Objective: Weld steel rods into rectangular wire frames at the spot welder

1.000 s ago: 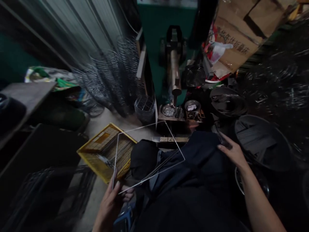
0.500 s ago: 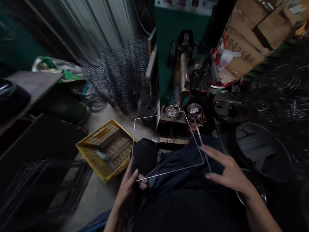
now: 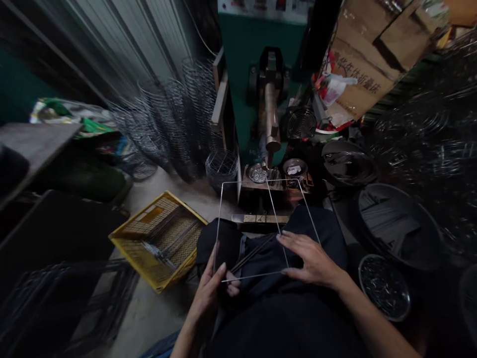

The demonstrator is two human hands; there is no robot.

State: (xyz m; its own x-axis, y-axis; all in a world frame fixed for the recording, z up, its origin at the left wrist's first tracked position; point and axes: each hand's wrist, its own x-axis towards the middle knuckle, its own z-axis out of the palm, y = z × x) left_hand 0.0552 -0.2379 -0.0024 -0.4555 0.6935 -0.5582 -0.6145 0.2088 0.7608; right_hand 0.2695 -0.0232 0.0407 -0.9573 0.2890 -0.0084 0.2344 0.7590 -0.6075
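My left hand (image 3: 214, 286) is closed on the near left corner of a thin rectangular wire frame (image 3: 219, 214), held over my lap. Between the thumb and fingers of my right hand (image 3: 311, 259) is a straight metal rod (image 3: 272, 203), which lies across the frame from near to far side. The right side of the frame runs down behind that hand. Several more thin rods (image 3: 253, 253) rest on my dark trousers beside the left hand. Beyond the frame's far edge stands a green machine (image 3: 242, 74) with a thick metal arm (image 3: 272, 114) pointing down toward me.
A yellow plastic crate (image 3: 158, 286) with metal rods stands on the floor at left. Stacks of round wire grids (image 3: 167, 129) lean behind it. Small dishes (image 3: 258, 173) sit below the machine arm. At right are a large basin of strips (image 3: 391, 219) and a bowl of small parts (image 3: 385, 286).
The rod in my right hand has moved left, from outside the frame's right side to across its inside. My left hand keeps its hold on the frame, and the view has shifted slightly.
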